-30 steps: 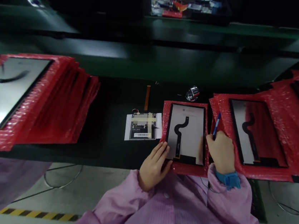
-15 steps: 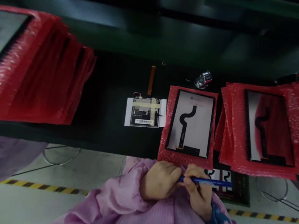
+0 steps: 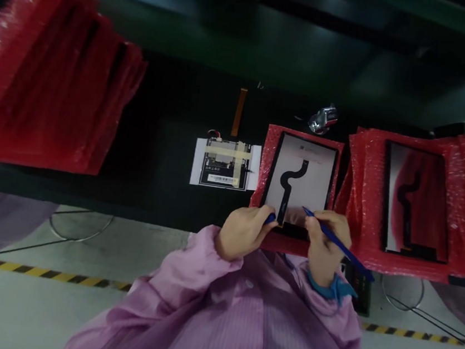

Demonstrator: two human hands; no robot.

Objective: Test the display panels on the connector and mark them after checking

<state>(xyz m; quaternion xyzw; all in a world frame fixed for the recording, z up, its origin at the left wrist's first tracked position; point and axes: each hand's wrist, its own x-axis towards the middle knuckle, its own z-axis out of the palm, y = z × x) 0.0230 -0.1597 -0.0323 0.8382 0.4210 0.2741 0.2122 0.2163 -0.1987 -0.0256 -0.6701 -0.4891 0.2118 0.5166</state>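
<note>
Two hands at the near side of the counter point(image 3: 156, 143); dial centred on the display panel point(image 3: 314, 172) before the person, 12 at its far edge. Left hand point(image 3: 245, 232), 7 o'clock: thumb and fingers pinching a short blue piece, apparently the pen cap point(image 3: 270, 218). Right hand point(image 3: 328, 238), 5 o'clock: fingers closed round a blue pen point(image 3: 340, 244), point aimed toward 10 o'clock, over the panel's lower part. Contact between point and panel: cannot tell.

Panel lies flat on a red bubble sleeve point(image 3: 265, 156), black flex cable point(image 3: 288, 182) curving across its pale back.

Handling (judgement): support the right hand's heel on the sleeve, keep pressure light, keep the point clear of the flex. Hold the cap off the panel, since both fingers and cap sit close to the cable's lower end.

Farther out: at 9, a taped circuit assembly point(image 3: 225, 162) on white backing; at 3, a red-sleeved stack point(image 3: 362, 172) topped by another panel point(image 3: 416, 218); between 10 and 11, an orange strip point(image 3: 239, 112); past 12, a crumpled silvery item point(image 3: 324, 119), contents unclear.
</note>
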